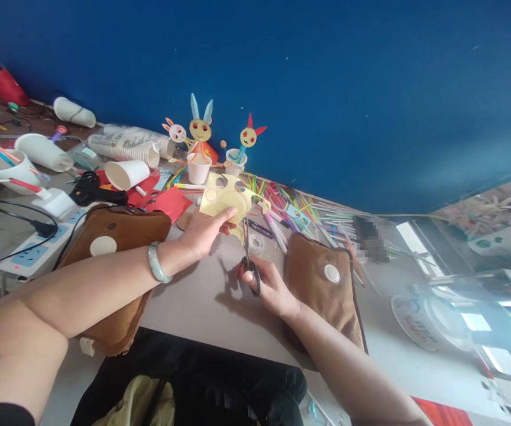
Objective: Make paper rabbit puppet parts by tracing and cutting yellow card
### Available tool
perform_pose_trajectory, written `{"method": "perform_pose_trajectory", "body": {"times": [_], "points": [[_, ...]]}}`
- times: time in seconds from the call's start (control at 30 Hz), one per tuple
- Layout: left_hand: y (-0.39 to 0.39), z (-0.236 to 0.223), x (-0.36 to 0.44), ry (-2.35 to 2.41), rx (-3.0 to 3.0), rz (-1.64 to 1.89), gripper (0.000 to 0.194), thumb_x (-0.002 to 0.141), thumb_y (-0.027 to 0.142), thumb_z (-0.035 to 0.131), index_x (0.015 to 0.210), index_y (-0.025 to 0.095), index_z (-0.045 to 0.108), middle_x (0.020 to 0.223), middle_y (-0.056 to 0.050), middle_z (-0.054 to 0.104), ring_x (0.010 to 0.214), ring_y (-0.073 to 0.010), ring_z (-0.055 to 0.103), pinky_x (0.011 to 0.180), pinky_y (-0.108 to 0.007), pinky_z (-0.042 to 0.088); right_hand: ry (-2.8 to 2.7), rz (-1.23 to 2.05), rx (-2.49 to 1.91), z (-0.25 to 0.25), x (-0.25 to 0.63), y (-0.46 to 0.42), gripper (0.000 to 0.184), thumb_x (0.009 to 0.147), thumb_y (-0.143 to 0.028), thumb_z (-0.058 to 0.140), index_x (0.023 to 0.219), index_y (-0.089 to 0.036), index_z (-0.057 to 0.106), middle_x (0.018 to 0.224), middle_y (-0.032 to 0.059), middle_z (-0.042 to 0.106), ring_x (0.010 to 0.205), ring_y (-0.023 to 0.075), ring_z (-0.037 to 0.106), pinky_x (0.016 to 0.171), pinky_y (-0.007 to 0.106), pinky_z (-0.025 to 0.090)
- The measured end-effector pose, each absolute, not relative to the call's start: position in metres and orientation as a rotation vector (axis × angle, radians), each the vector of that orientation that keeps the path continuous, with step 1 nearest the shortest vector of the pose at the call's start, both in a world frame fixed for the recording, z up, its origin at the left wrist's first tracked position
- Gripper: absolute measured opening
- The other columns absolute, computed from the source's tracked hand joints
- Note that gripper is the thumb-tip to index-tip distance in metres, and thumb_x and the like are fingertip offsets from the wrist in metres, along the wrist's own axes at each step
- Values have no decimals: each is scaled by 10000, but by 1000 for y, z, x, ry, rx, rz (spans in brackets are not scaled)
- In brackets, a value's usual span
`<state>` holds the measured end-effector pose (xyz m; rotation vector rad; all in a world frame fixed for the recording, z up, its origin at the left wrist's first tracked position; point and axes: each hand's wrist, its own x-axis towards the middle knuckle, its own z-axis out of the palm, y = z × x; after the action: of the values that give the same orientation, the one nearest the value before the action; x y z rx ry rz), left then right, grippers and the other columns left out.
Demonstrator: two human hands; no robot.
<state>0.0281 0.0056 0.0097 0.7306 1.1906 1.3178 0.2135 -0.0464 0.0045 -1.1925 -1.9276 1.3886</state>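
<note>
- holds yellow paper (213, 204) in the left hand (204, 234), nearly closed, with thumb pressed flat on top and fingers curled in at the lower edge.
- grips black-handled scissors (256, 283) in the right hand (273, 290), with fingers closed around the handles and thumb through a loop.
- points the blades up and away from the body, right at the lower right part of the paper.
- keeps the paper raised over the grey tabletop (193, 307), between both hands and the cups behind; shows cut-out gaps along its upper edge and a drawn circle near its left side.
- wears a pale green bangle (158, 263) on the left wrist.
- has a brown plush pouch (149, 228) lying under the left forearm, and another brown pouch (320, 307) beside and partly under the right forearm.
- shows a tape roll (255, 244) just beyond the scissors, near pens and many coloured sticks (300, 207).
- shows rabbit figures (200, 130) standing in white paper cups (199, 171) near the blue wall (326, 106).
- has red paper (171, 204), a black glue gun (89, 190) and a white power strip (38, 245) lying off to the left.
- shows a clear round container (437, 325), blurred, at far right.
</note>
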Motion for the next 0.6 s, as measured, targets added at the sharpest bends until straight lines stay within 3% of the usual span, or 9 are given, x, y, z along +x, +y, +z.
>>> {"method": "perform_pose_trajectory", "body": {"times": [0.2,0.43,0.6], "points": [[1,8,30,1086,807,1339,254,725,377,829,854,182,731,933,-52,767,664,-129,654,556,-232,500,-1902,1364,-1186,5,214,-45,711,787,-873,526,731,-166,582,698,34,584,646,142,489,597,280,384],[-16,13,39,967,792,1266,274,734,341,793,942,173,730,930,-69,757,732,-169,660,599,-272,523,-1862,1265,-1158,0,215,-45,711,804,-874,498,780,-171,600,602,-16,493,567,121,421,549,276,333],[-19,16,39,922,778,1201,254,739,321,773,947,184,722,972,-73,763,790,-184,671,608,-272,529,-1846,1242,-1130,-4,216,-44,702,811,-878,479,763,-184,574,637,-2,522,573,125,432,553,283,343]]}}
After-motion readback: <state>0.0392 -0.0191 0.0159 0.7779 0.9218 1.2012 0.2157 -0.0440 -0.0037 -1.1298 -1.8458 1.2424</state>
